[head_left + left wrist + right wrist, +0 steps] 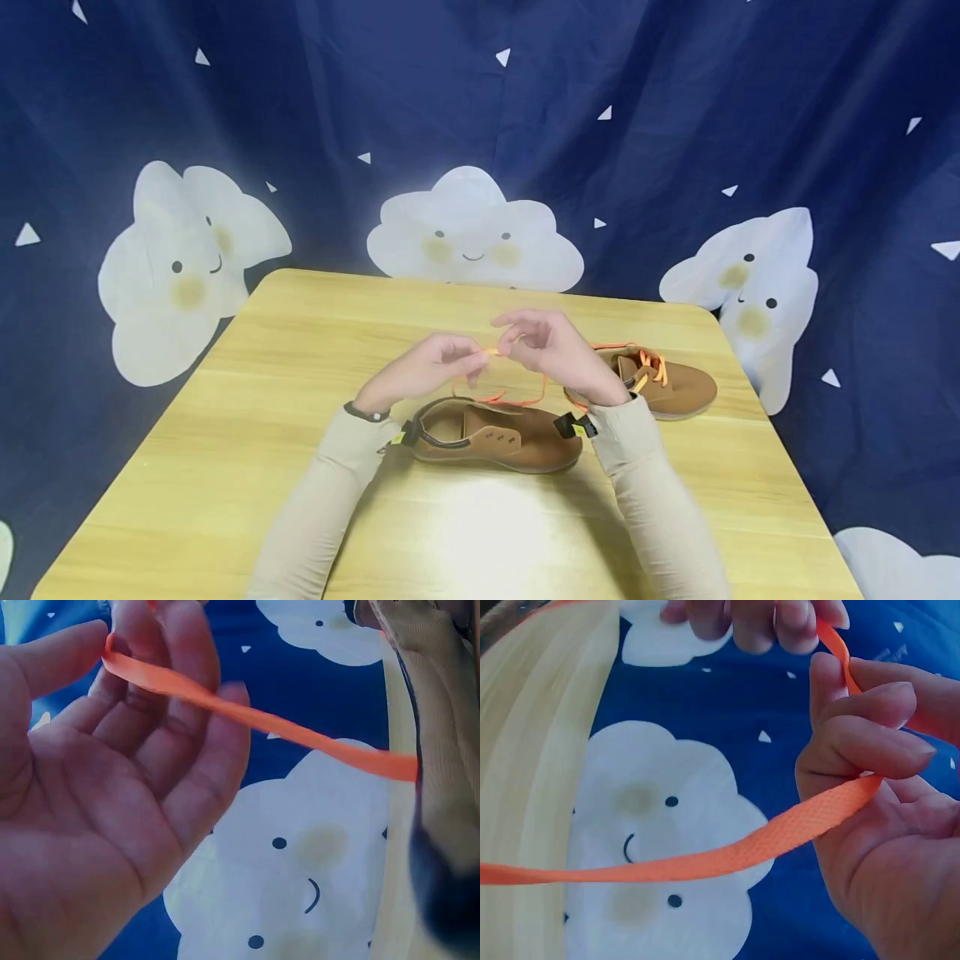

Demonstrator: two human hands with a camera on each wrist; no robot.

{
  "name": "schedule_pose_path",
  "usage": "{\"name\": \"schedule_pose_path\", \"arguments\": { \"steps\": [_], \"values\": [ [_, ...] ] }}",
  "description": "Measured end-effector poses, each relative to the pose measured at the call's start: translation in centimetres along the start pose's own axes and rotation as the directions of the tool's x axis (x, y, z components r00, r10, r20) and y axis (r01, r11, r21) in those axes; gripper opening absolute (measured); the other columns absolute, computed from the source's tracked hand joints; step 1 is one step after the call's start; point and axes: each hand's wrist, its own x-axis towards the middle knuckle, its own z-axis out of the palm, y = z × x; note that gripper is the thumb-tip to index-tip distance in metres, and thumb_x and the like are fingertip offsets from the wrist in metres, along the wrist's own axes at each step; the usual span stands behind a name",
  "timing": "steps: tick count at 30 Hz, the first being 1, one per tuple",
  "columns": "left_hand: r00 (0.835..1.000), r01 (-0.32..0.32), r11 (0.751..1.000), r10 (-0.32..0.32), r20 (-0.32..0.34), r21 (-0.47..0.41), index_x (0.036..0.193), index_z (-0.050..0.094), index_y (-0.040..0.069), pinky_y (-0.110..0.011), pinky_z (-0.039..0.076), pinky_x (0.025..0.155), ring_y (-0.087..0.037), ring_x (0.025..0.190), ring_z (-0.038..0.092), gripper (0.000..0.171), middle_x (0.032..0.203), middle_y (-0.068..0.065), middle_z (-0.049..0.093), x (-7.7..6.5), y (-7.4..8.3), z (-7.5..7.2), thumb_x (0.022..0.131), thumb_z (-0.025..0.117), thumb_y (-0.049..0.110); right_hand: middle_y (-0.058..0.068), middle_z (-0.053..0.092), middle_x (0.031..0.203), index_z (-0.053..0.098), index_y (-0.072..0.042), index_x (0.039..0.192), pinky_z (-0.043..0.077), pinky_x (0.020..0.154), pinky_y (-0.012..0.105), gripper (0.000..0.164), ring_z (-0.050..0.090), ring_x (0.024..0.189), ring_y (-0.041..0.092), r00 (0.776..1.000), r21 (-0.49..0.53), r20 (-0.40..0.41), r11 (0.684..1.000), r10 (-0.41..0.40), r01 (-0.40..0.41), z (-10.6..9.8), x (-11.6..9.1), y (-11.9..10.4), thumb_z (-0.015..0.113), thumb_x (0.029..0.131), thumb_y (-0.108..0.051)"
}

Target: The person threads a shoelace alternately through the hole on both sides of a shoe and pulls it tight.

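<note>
left hand [429, 367]: raised above the table, thumb and forefinger drawn narrow on the lace; in the left wrist view the other fingers lie loosely bent, palm visible.
right hand [553, 352]: raised opposite the left, thumb and finger pinching the lace; in the right wrist view another stretch emerges below the bent fingers.
orange lace [810, 817]: flat and woven; a short span runs between the two hands, and longer stretches hang from them toward the far side of the near shoe. whether it is threaded there cannot be told.
near shoe [551, 437]: brown, on the table below the hands, toe to the right, opening to the left; dark eyelets [501, 437] mark its near flap.
second shoe [686, 390]: brown, farther back and to the right, toe to the right, partly hidden by the right hand and wrist.
second lace [660, 367]: orange, over the front of the second shoe's opening.
sleeves [648, 492]: pale beige, reaching both wrists; a dark band [363, 413] circles the left.
table [225, 467]: light wood grain, with a bright patch of glare in front of the near shoe.
curtain [420, 83]: dark blue, behind the table, printed with smiling white clouds [472, 208] and small white triangles.
</note>
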Motion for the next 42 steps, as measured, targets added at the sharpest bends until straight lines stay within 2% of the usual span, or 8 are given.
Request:
{"name": "schedule_pose_path", "arguments": {
  "steps": [9,14,20,26,31,37,40,42],
  "values": [
    [0.992,0.019,0.998,-0.027,0.124,0.061,0.083,0.065,0.014,-0.033,0.046,0.065,-0.028,0.064,0.051,0.033,0.070,0.001,0.056,-0.7,-0.9,-1.1,0.109,0.053,0.030,0.019,0.070,0.100,0.057,-0.006,0.140,0.035,0.046,0.022,0.042,0.041,0.049,0.008,0.997,0.049,0.026,0.996,0.067,-0.068,-1.4,-3.1,3.0,0.063,0.098,-0.003],
    [0.987,0.012,0.995,-0.027,0.159,0.094,0.081,0.063,0.014,-0.036,0.050,0.067,-0.040,0.068,0.054,0.033,0.070,-0.008,0.057,-1.1,-1.1,-1.9,0.109,0.052,0.029,0.019,0.070,0.097,0.055,-0.007,0.142,0.035,0.043,0.023,0.045,0.042,0.046,0.011,0.996,0.025,0.035,0.997,0.076,-0.077,-3.0,-4.2,3.5,0.062,0.098,-0.002],
    [0.986,0.034,0.990,-0.055,0.156,0.135,0.084,0.067,0.014,-0.031,0.050,0.071,-0.024,0.067,0.055,0.032,0.070,-0.002,0.059,-1.5,-1.2,-2.6,0.108,0.053,0.028,0.004,0.070,0.086,0.047,-0.003,0.145,0.039,0.048,0.027,0.049,0.046,0.053,0.022,0.993,0.056,0.063,0.993,0.101,-0.104,-5.1,-5.9,3.6,0.061,0.098,0.002],
    [0.986,0.050,0.988,-0.072,0.148,0.148,0.084,0.067,0.014,-0.034,0.050,0.072,-0.024,0.067,0.055,0.032,0.070,0.000,0.059,-2.0,-1.0,-3.6,0.109,0.053,0.027,0.007,0.073,0.087,0.049,0.005,0.139,0.056,0.062,0.027,0.045,0.064,0.068,0.017,0.988,-0.045,0.138,0.997,0.076,-0.070,-7.3,-7.6,4.5,0.062,0.097,0.006],
    [0.988,0.069,0.989,-0.085,0.126,0.128,0.085,0.068,0.013,-0.028,0.046,0.066,-0.023,0.067,0.057,0.029,0.071,-0.002,0.058,-2.7,-0.9,-4.6,0.108,0.053,0.023,0.003,0.073,0.086,0.055,0.006,0.130,0.057,0.071,0.025,0.037,0.069,0.080,0.011,0.966,-0.163,0.240,0.985,0.095,-0.057,-8.6,-8.5,5.5,0.064,0.094,0.007],
    [0.989,0.025,0.993,-0.041,0.141,0.114,0.087,0.069,0.011,-0.026,0.046,0.065,-0.015,0.066,0.054,0.027,0.071,0.000,0.058,-2.9,-0.2,-4.1,0.108,0.053,0.020,0.014,0.073,0.086,0.061,0.006,0.121,0.053,0.066,0.024,0.029,0.064,0.071,0.013,0.903,-0.212,0.395,0.973,0.169,-0.090,-8.1,-7.9,6.2,0.068,0.094,0.000],
    [0.985,-0.016,0.993,-0.004,0.171,0.115,0.087,0.069,0.013,-0.024,0.044,0.063,-0.015,0.063,0.051,0.028,0.070,-0.001,0.057,-2.7,0.6,-3.1,0.108,0.052,0.020,0.014,0.072,0.087,0.065,0.003,0.117,0.054,0.067,0.024,0.025,0.063,0.072,0.011,0.887,-0.250,0.444,0.968,0.129,-0.016,-6.8,-6.9,5.8,0.070,0.096,-0.009],
    [0.979,-0.034,0.994,0.012,0.204,0.105,0.087,0.069,0.014,-0.024,0.045,0.063,-0.020,0.061,0.052,0.028,0.069,-0.007,0.057,-2.5,1.3,-2.2,0.109,0.052,0.021,0.008,0.071,0.090,0.068,-0.001,0.116,0.055,0.068,0.026,0.023,0.062,0.074,0.009,0.894,-0.284,0.444,0.956,0.062,0.075,-5.6,-6.0,5.2,0.070,0.098,-0.015]
  ]
}}
